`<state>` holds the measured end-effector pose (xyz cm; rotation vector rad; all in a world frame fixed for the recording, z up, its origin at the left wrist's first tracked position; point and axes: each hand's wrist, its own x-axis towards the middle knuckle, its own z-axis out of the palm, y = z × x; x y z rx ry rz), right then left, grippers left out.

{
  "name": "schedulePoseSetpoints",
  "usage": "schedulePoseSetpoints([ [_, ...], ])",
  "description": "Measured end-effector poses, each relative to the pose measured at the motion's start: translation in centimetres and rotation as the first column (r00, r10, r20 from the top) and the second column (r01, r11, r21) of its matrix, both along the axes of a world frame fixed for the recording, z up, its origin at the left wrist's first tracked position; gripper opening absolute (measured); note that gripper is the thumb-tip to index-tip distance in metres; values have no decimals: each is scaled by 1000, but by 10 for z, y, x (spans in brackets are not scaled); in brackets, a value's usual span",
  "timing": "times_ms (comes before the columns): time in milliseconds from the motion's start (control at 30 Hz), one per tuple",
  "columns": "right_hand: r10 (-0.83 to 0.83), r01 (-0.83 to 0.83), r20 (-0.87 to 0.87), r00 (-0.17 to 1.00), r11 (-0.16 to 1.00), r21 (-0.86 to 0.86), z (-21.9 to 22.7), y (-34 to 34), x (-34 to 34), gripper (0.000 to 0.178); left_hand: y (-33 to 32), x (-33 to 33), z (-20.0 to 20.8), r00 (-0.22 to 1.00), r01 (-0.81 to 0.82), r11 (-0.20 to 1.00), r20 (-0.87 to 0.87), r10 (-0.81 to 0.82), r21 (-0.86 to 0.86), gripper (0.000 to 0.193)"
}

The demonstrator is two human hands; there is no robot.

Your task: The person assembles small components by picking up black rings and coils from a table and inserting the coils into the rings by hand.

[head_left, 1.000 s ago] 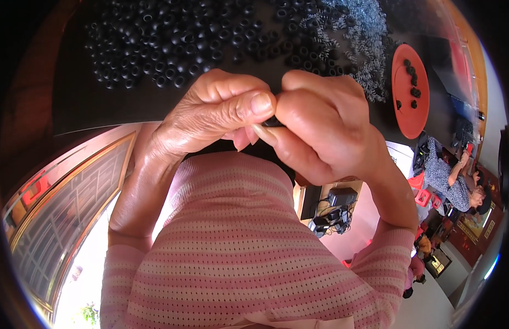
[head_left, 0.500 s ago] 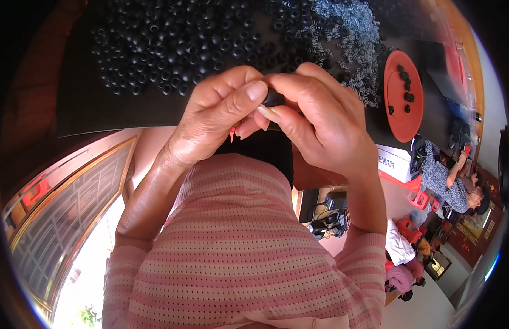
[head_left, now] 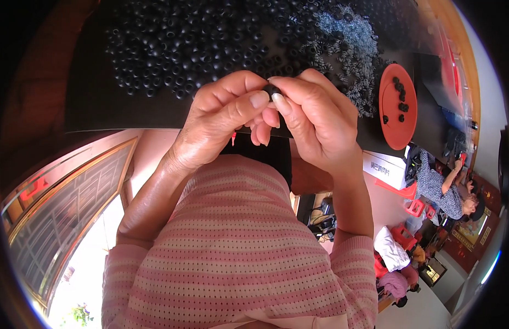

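Observation:
Between both hands, just off the near edge of a black table (head_left: 101, 112), is a small round black plastic piece (head_left: 271, 91). My left hand (head_left: 224, 112) pinches it from the left with thumb and forefinger. From the right, the thumb and forefinger of my right hand (head_left: 317, 109) close on the same piece. Fingers cover most of it, so its exact kind is hidden. Beyond the hands spreads a wide heap of black ring-like plastic caps (head_left: 183, 44). Small metal springs (head_left: 348, 71) lie in a pile to their right.
An orange-red oval plate (head_left: 398, 137) with several black pieces on it rests at the right of the table. Past it stand a white box (head_left: 383, 167) and red stools (head_left: 414, 207). Other people (head_left: 441, 189) sit farther right. A framed glass door (head_left: 73, 203) is at the left.
Both hands still hold the black piece, which has turned slightly between the fingertips. The right hand has come a little closer to the left. The view has shifted a little.

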<state>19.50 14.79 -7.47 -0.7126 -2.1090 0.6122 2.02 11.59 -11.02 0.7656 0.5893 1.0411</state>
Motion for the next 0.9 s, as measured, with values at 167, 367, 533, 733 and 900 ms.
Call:
schedulePoseSetpoints([
  [167,53,-54,-18,998,997,-59,6,7,-2,12,-1,-1,1,999,-40,999,-20,41,20,25],
  [367,45,-54,-79,996,993,-108,10,10,-8,6,-1,0,1,995,-100,995,-26,100,-9,23],
  [533,63,-69,-38,997,985,-161,10,11,-6,5,-3,1,4,990,-143,989,-1,143,-29,15],
  [733,142,-135,18,990,970,-202,20,16,-7,3,-4,0,8,985,-131,991,-109,131,-1,15],
  [900,148,-141,15,989,965,-220,15,16,-2,5,1,-5,13,998,-5,991,-57,-3,-136,16],
])
